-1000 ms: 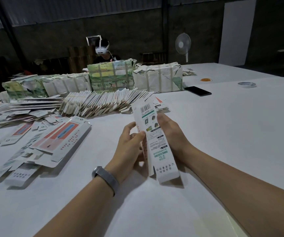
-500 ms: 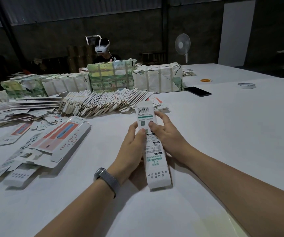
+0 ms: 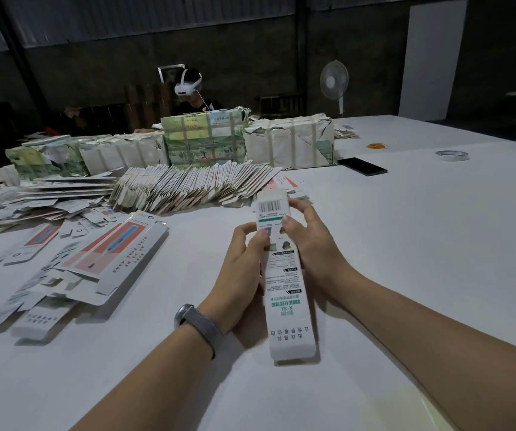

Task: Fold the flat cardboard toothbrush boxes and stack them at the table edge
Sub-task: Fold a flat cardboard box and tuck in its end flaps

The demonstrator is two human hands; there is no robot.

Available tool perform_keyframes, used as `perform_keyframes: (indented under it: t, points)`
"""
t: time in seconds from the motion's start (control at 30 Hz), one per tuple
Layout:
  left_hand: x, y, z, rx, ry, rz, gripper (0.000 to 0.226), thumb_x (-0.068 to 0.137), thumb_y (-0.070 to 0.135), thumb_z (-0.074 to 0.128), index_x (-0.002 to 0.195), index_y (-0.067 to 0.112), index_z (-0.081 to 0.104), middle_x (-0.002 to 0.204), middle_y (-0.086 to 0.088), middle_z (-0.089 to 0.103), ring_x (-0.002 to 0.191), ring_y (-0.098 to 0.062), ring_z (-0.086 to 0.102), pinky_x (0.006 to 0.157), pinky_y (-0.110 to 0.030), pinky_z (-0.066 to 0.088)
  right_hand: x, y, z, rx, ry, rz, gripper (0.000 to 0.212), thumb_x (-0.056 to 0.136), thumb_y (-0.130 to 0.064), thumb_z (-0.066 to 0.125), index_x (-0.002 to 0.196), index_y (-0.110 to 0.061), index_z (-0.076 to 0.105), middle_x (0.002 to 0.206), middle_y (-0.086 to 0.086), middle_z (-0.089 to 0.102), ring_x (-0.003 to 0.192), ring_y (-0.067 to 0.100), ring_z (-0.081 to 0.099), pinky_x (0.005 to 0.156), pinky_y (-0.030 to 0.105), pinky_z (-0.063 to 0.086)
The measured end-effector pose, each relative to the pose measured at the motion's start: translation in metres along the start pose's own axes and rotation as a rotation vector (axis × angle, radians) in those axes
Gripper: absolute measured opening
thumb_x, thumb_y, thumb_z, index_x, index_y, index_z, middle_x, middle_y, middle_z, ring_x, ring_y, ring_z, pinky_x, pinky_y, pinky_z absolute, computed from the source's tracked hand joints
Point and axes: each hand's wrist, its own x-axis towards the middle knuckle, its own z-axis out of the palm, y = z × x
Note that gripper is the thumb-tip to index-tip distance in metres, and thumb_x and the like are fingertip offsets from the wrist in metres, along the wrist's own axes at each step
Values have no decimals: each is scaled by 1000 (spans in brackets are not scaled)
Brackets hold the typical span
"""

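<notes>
Head view shows a long, narrow white cardboard toothbrush box (image 3: 284, 275) with green lettering and a barcode near its far end, held lengthwise over the white table (image 3: 421, 244), towards the near edge and about midway along it. The left hand (image 3: 244, 272) grips the box's left side, thumb on top near the printed pictures and fingers curled round the edge. The right hand (image 3: 312, 244) grips the right side, thumb on the top face and fingers wrapped behind. A grey mesh wristband (image 3: 199, 326) sits on the left wrist.

To the left, near the left edge, lie loose flat white and coral-red box blanks (image 3: 94, 259), overlapping one another. Beyond the box, a leaning row of flat white folded blanks (image 3: 188, 188) stretches across the table. Behind that row stand paper-wrapped, strapped bundles (image 3: 203, 141), some green-printed, some white. A black phone (image 3: 362, 166) lies flat just right of the bundles. Towards the far right corner are an orange rubber band (image 3: 377, 146) and a roll of tape (image 3: 452, 155), well apart from the box. Another person wearing a white headset (image 3: 188, 85) sits behind the bundles, and a white standing fan (image 3: 334, 82) stands past the far edge.
</notes>
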Motion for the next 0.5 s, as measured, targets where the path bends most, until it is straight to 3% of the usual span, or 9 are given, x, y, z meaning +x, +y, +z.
perform_keyframes:
  t: [0.23,0.33,0.5]
  points:
    - [6,-4,-8,-42,121,-25,33,99,54,41,122,31,50,83,7,77,74,-15,75,61,-29,57,-5,4,12,12,-84,44,23,105,-24,47,121,-40,47,98,7,77,79,21,74,63,29,58]
    - [5,-3,-7,-55,114,-27,22,106,46,40,124,37,47,85,4,78,74,-17,76,60,-28,58,-5,3,12,1,-81,65,22,105,-24,46,121,-40,47,96,6,77,77,18,74,60,26,56]
    - [4,0,-5,-65,112,-16,16,108,36,41,119,32,53,79,6,77,67,-12,73,54,-24,55,-3,4,9,-27,-76,85,22,105,-27,46,126,-36,46,97,10,76,77,22,73,61,31,56]
